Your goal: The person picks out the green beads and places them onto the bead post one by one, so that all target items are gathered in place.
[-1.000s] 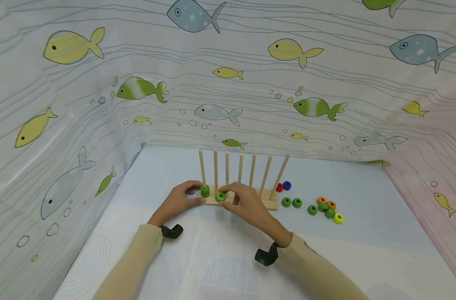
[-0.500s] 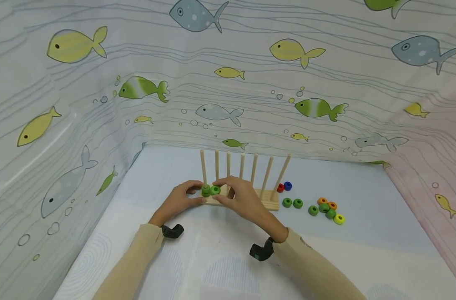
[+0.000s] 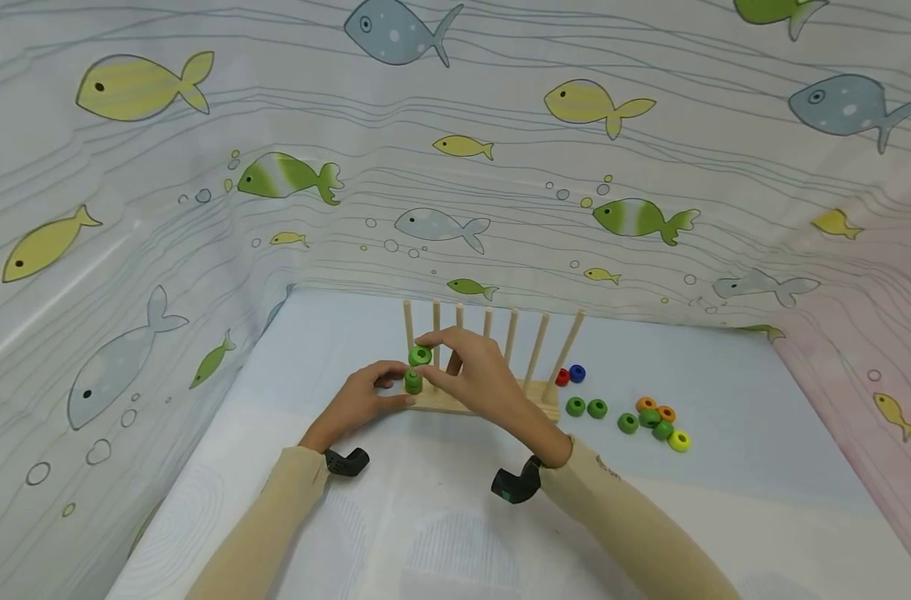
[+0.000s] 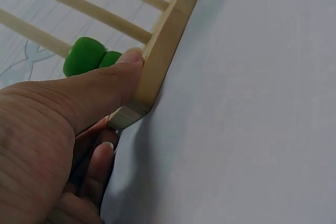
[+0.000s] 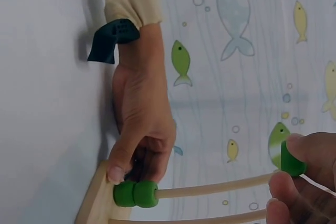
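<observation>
A wooden peg stand point(image 3: 449, 403) with several upright rods lies across the middle of the table in the head view. My left hand point(image 3: 359, 398) grips its left end, thumb on the base in the left wrist view point(image 4: 113, 80). Two green beads point(image 5: 135, 194) are stacked at the foot of the leftmost rod point(image 3: 408, 325). Above them, my right hand point(image 3: 476, 371) pinches another green bead point(image 3: 420, 356) between thumb and fingers. In the right wrist view this held bead point(image 5: 293, 162) is by the rod's upper end; whether the rod enters its hole is hidden.
Right of the stand lie a red bead point(image 3: 563, 377) and a blue bead point(image 3: 578, 373). Further right are several loose green beads point(image 3: 597, 408), two orange beads point(image 3: 646, 405) and a yellow bead point(image 3: 679, 441). Fish-patterned sheeting point(image 3: 530, 200) rises behind and beside the table.
My right hand has carried the green bead left and upward, from low in front of the second rod to above the two beads at the leftmost rod. My left hand keeps its hold.
</observation>
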The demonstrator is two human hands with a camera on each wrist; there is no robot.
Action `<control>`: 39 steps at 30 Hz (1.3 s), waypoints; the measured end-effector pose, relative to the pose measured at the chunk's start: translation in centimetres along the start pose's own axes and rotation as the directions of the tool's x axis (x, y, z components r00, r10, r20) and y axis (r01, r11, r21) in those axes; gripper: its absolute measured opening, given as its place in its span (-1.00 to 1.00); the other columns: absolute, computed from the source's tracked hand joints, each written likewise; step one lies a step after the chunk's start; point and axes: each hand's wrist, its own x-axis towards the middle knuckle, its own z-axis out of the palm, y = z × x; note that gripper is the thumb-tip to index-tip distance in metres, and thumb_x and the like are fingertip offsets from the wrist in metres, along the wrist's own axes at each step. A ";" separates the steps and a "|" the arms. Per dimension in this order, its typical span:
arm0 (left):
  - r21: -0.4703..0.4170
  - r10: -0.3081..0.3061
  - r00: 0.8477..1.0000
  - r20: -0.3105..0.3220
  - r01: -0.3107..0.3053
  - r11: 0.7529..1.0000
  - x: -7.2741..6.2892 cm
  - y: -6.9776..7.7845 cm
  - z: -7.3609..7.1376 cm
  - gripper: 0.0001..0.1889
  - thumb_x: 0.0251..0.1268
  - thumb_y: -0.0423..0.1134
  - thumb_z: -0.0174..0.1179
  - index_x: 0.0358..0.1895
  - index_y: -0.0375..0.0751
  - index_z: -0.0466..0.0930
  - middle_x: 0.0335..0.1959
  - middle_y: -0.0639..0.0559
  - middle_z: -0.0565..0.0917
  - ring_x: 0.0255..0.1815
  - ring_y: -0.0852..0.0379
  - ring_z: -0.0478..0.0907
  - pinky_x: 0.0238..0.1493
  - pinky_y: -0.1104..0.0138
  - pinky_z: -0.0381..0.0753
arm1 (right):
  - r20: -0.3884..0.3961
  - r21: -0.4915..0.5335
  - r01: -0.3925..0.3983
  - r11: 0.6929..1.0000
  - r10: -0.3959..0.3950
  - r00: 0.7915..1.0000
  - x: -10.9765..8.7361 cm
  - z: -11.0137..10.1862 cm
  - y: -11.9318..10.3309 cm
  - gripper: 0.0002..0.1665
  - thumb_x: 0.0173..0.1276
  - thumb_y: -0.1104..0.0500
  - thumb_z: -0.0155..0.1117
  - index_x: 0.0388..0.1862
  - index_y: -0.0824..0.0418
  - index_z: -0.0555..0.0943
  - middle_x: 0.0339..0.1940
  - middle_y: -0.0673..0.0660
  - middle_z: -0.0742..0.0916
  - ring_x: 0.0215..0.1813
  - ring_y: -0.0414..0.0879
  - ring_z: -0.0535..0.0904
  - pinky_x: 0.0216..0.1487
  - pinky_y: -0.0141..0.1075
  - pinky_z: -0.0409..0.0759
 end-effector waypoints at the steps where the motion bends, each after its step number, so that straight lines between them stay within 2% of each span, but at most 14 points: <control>1: 0.002 0.006 1.000 0.001 -0.006 1.000 0.0 -0.1 0.0 -0.36 0.21 0.06 0.51 0.34 0.02 0.55 0.27 0.06 0.60 0.24 -0.05 0.53 0.32 0.00 0.50 | -0.008 -0.006 0.005 1.000 -0.005 1.000 0.2 -0.1 -0.1 -0.60 0.32 0.13 0.55 0.11 0.15 0.73 0.00 0.01 0.77 -0.50 -0.32 0.50 -0.48 -0.41 0.55; 6: 0.005 0.026 1.000 -0.001 -0.026 1.000 0.2 -0.3 0.0 -0.36 0.20 0.04 0.52 0.33 0.01 0.56 0.27 0.04 0.61 0.23 -0.04 0.54 0.31 0.02 0.51 | -0.037 -0.010 0.034 0.999 -0.034 0.999 1.1 -0.8 -0.7 -0.61 0.33 0.15 0.54 0.12 0.17 0.73 -0.04 0.01 0.77 -0.51 -0.31 0.50 -0.48 -0.40 0.55; 10: -0.003 0.037 0.999 -0.003 -0.037 0.999 0.2 -0.2 0.1 -0.38 0.21 -0.01 0.52 0.33 -0.01 0.55 0.27 0.00 0.61 0.24 -0.05 0.55 0.32 0.03 0.51 | -0.065 -0.014 0.050 0.999 -0.051 0.997 1.9 -1.1 -1.1 -0.61 0.35 0.17 0.51 0.14 0.19 0.72 -0.01 0.04 0.77 -0.50 -0.31 0.52 -0.45 -0.40 0.55; 20: -0.004 0.032 0.999 0.002 -0.032 0.999 0.2 -0.1 0.1 -0.37 0.20 0.00 0.53 0.33 -0.01 0.56 0.26 0.05 0.62 0.24 -0.03 0.55 0.33 0.04 0.51 | -0.144 -0.029 0.097 0.995 -0.100 0.985 3.7 -1.5 -1.6 -0.60 0.39 0.18 0.47 0.19 0.18 0.70 0.02 0.04 0.75 -0.49 -0.27 0.54 -0.43 -0.38 0.54; 25: 0.000 0.045 0.999 0.002 -0.045 0.999 0.2 -0.2 0.1 -0.37 0.22 -0.01 0.51 0.34 -0.04 0.55 0.27 0.02 0.62 0.24 -0.05 0.55 0.33 0.03 0.51 | -0.149 -0.021 0.076 0.997 -0.079 0.986 4.5 -1.4 -1.6 -0.59 0.40 0.19 0.46 0.20 0.19 0.69 0.07 0.06 0.74 -0.49 -0.26 0.52 -0.43 -0.38 0.53; 32: -0.008 0.031 0.999 0.009 -0.031 0.999 0.3 -0.3 0.1 -0.36 0.21 -0.01 0.52 0.35 -0.03 0.55 0.28 0.04 0.60 0.27 -0.04 0.54 0.35 0.07 0.50 | -0.150 -0.053 0.037 0.998 -0.045 0.988 5.1 -1.0 -1.9 -0.59 0.42 0.17 0.45 0.22 0.17 0.69 0.10 0.05 0.73 -0.49 -0.25 0.45 -0.47 -0.37 0.46; 39: -0.012 0.040 0.999 0.013 -0.039 0.999 0.3 -0.2 0.0 -0.37 0.20 -0.04 0.53 0.34 -0.04 0.56 0.29 0.04 0.60 0.28 -0.02 0.54 0.35 0.10 0.51 | -0.180 -0.081 0.011 0.997 -0.025 0.983 5.3 -0.8 -2.3 -0.58 0.41 0.17 0.45 0.22 0.19 0.69 0.07 0.07 0.73 -0.52 -0.24 0.43 -0.50 -0.37 0.45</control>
